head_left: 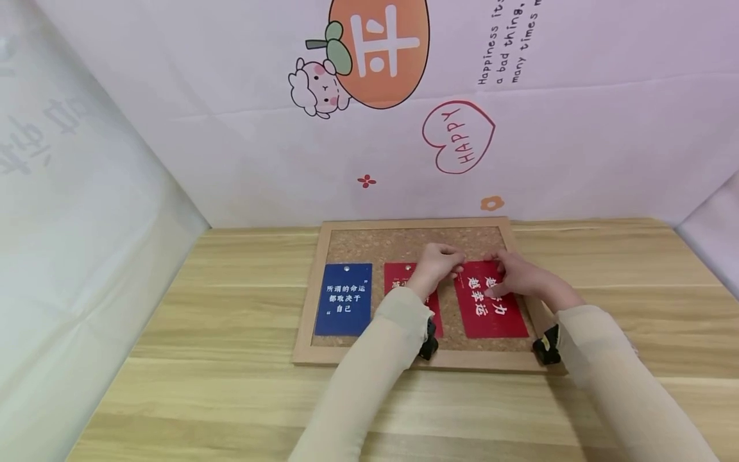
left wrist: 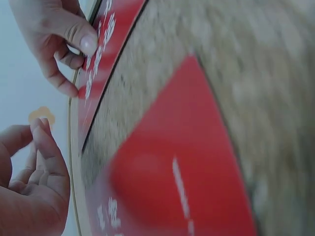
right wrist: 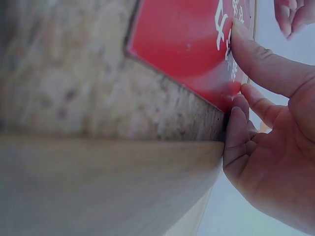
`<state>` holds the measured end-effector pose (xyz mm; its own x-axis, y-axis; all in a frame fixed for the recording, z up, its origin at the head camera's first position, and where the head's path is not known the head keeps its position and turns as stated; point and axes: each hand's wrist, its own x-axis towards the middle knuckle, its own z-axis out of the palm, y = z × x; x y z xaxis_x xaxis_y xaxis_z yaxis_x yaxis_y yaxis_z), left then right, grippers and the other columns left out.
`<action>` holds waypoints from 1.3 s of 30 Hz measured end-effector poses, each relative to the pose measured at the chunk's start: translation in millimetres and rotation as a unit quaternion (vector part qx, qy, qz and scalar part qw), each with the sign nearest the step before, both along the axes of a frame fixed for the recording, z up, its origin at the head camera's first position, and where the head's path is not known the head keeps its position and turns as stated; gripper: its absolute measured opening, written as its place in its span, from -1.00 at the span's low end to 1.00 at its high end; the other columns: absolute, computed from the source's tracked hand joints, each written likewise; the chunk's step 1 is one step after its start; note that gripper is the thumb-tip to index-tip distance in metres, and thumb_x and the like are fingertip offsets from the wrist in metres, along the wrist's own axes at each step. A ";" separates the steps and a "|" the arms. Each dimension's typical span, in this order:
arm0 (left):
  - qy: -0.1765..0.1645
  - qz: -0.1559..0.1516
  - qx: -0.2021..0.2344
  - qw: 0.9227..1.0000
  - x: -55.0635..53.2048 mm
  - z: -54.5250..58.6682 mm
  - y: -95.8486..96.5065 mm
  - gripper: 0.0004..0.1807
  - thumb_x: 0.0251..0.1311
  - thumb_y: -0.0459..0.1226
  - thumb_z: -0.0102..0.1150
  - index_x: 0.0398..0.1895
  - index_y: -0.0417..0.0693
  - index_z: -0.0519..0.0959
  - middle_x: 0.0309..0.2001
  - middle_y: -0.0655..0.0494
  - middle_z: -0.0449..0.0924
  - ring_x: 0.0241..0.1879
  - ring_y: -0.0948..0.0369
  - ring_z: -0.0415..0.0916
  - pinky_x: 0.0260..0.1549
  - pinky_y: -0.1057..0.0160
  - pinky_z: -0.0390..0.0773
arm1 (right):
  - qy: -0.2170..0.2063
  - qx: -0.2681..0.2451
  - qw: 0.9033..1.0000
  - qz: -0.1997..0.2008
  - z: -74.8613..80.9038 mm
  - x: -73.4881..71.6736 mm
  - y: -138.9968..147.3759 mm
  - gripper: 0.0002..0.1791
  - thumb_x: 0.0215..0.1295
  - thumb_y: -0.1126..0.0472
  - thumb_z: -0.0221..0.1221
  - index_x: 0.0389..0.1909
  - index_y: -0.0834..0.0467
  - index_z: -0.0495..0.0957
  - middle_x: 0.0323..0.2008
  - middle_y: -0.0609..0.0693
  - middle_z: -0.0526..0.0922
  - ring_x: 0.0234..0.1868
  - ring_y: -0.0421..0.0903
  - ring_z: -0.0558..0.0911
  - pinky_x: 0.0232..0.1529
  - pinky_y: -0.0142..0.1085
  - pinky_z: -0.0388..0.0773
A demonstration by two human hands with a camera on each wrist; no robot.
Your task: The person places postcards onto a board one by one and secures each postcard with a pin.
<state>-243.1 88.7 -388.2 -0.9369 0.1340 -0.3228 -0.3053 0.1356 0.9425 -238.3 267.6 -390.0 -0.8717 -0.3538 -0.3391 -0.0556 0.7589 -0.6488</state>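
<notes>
On the cork board (head_left: 416, 240) lies a red card (head_left: 493, 321) with white Chinese characters, at the right side. My right hand (head_left: 528, 276) holds it near its upper right part. In the right wrist view the right hand's thumb (right wrist: 261, 61) lies on the card's face, and its other fingers curl at the edge. My left hand (head_left: 435, 266) is just left of that card, above a second red card (head_left: 398, 273), which the arm partly covers. Its thumb and forefinger tips (left wrist: 42, 123) meet; whether they pinch something small cannot be seen.
A blue card (head_left: 343, 314) with a round pin at its top lies at the board's left. The second red card has a similar pin (head_left: 408, 267). The board's wooden frame (head_left: 369, 224) rests on a wood-grain table (head_left: 231, 372), before a printed white backdrop (head_left: 260, 160).
</notes>
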 end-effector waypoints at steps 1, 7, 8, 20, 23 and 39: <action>-0.002 0.006 0.003 1.000 0.5 -0.5 3.1 -0.74 0.28 -0.35 0.12 -0.03 -0.27 0.61 -0.13 -0.17 0.70 -0.58 0.39 0.42 -0.59 0.51 0.44 | 0.000 0.000 1.000 0.001 0.1 -0.1 0.1 -0.18 0.15 0.25 0.31 0.29 0.47 0.06 0.03 0.49 0.28 0.01 0.29 0.38 0.03 0.09 0.47; -0.001 0.048 -0.023 0.999 6.2 -2.0 17.4 -0.81 0.25 -0.36 0.15 -0.17 -0.28 0.66 -0.22 -0.20 0.71 -0.63 0.33 0.38 -0.68 0.51 0.34 | -0.003 0.004 1.000 0.001 -0.2 -0.8 0.3 -0.17 0.16 0.25 0.30 0.30 0.47 0.05 0.04 0.49 0.28 0.02 0.30 0.38 0.05 0.10 0.47; 0.002 0.052 -0.036 0.998 6.8 -2.6 19.1 -0.83 0.24 -0.36 0.16 -0.20 -0.26 0.68 -0.25 -0.18 0.72 -0.64 0.33 0.38 -0.68 0.50 0.33 | -0.002 0.005 1.000 0.001 -0.2 -1.0 0.3 -0.17 0.15 0.25 0.30 0.30 0.47 0.05 0.04 0.50 0.28 0.02 0.30 0.38 0.05 0.11 0.47; -0.020 0.062 -0.094 0.993 0.2 -11.9 36.1 -0.88 0.17 -0.34 0.25 -0.27 -0.10 0.74 -0.62 -0.01 0.65 -0.76 0.33 0.35 -0.80 0.51 0.26 | 0.010 0.001 1.000 0.010 1.4 0.0 -0.7 -0.20 0.14 0.27 0.31 0.25 0.50 0.08 0.01 0.50 0.33 0.00 0.30 0.41 0.05 0.11 0.49; -0.027 0.058 -0.115 0.991 -2.2 -12.5 37.5 -0.90 0.16 -0.30 0.27 -0.32 -0.06 0.75 -0.64 0.03 0.65 -0.76 0.34 0.37 -0.79 0.49 0.28 | 0.011 0.004 1.000 0.012 0.6 -0.8 -0.2 -0.21 0.14 0.28 0.31 0.24 0.50 0.08 0.00 0.50 0.33 0.00 0.29 0.41 0.05 0.12 0.47; -0.011 0.053 -0.174 0.983 -2.6 -12.5 38.8 -0.90 0.16 -0.22 0.29 -0.39 0.02 0.76 -0.59 0.01 0.70 -0.72 0.31 0.48 -0.68 0.45 0.27 | 0.003 -0.006 1.000 0.009 -5.5 -5.3 5.2 -0.15 0.10 0.20 0.35 0.25 0.46 0.08 0.01 0.50 0.32 0.00 0.29 0.39 0.05 0.12 0.47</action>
<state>-245.7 127.5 -400.7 -0.9322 -0.0868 -0.3515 -0.3546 0.4148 0.8380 -243.7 272.8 -395.6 -0.8669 -0.3742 -0.3294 -0.0738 0.7498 -0.6576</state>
